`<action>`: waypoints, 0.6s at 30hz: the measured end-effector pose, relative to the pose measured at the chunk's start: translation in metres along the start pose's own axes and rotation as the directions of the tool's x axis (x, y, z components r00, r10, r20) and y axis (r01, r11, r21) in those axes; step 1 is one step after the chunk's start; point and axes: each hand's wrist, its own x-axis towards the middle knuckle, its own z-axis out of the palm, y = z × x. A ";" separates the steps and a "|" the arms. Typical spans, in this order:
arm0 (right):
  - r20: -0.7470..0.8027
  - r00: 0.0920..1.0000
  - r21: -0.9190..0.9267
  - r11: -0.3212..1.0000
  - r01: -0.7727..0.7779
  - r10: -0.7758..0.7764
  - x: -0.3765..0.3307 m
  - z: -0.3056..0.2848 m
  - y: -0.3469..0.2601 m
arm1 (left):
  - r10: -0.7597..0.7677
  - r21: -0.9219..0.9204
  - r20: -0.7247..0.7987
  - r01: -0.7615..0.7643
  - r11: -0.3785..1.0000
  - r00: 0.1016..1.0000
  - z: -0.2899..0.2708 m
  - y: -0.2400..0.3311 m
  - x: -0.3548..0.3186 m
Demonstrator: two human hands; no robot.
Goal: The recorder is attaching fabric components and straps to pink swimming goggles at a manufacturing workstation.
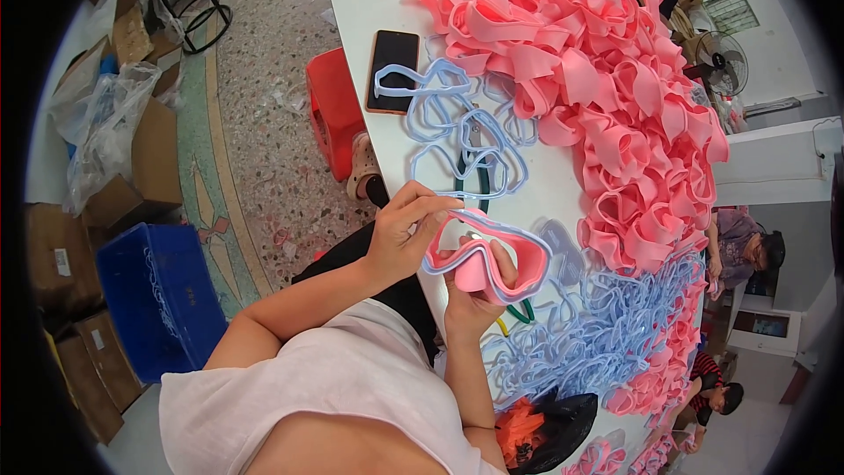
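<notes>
two hands on one pink loop with a pale blue edge, piles everywhere

the pink loop point(472, 273) is held up just over the near edge of the white table point(352, 0). left hand point(409, 227) is pinching its blue rim at the left end, and right hand point(477, 297) has hold of it from below, fingers partly inside the opening, so both are closed on the same piece, near each other. past them a few loose blue loops point(420, 91) are lying around, one overlapping a dark phone point(393, 53), with a green-handled tool point(484, 183) tangled in among them. a big pink heap point(607, 105) covers the far part of the table, and a blue heap point(598, 325) sits off to the right, touching it. dark blue bin point(189, 299) on the floor at left.
</notes>
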 end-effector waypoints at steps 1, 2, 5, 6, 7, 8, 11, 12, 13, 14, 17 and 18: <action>-0.057 0.998 0.047 0.999 0.007 -0.004 0.001 0.002 0.000 | 0.017 -0.023 -0.014 -0.018 1.000 1.000 0.004 -0.004 -0.003; -0.045 0.990 -0.112 0.986 0.124 -0.130 0.004 0.000 0.001 | 0.035 -0.047 -0.029 -0.036 0.998 0.999 0.006 -0.006 -0.004; -0.039 0.992 -0.208 0.972 0.110 -0.121 0.003 0.001 -0.001 | 0.014 -0.054 -0.031 -0.016 0.998 0.999 0.005 -0.008 -0.007; -0.051 0.998 -0.189 0.982 0.021 -0.032 0.001 -0.002 -0.001 | 0.015 -0.055 -0.028 -0.016 0.998 0.999 0.005 -0.009 -0.006; -0.053 0.998 -0.189 0.982 0.023 -0.034 0.001 -0.004 0.000 | -0.005 -0.067 -0.031 0.003 0.998 0.999 0.004 -0.010 -0.004; -0.052 0.997 -0.080 0.995 -0.062 0.058 0.001 -0.007 0.002 | -0.024 -0.079 -0.035 0.021 0.997 0.999 0.004 -0.010 -0.003; 0.065 0.967 0.184 0.950 -0.253 0.245 0.004 -0.015 -0.006 | -0.036 -0.021 -0.012 0.036 0.999 0.999 0.002 -0.004 0.002; 0.185 0.928 0.320 0.873 -0.368 0.323 0.005 -0.017 -0.008 | -0.033 -0.023 -0.013 0.032 0.999 0.999 0.000 -0.006 0.003; 0.184 0.930 0.321 0.875 -0.363 0.318 0.006 -0.019 -0.009 | -0.017 0.018 -0.012 0.018 1.000 1.000 -0.002 -0.009 0.005; 0.222 0.923 0.368 0.850 -0.377 0.313 0.007 -0.020 -0.009 | -0.003 0.059 -0.011 0.003 0.998 1.000 -0.003 -0.011 0.007; 0.270 0.906 0.463 0.781 -0.420 0.327 0.005 -0.026 -0.003 | 0.017 0.034 -0.003 -0.016 0.999 1.000 -0.003 -0.004 0.007; 0.324 0.905 0.557 0.717 -0.419 0.277 0.004 -0.028 0.002 | 0.016 0.032 0.001 -0.016 0.999 1.000 -0.003 -0.003 0.006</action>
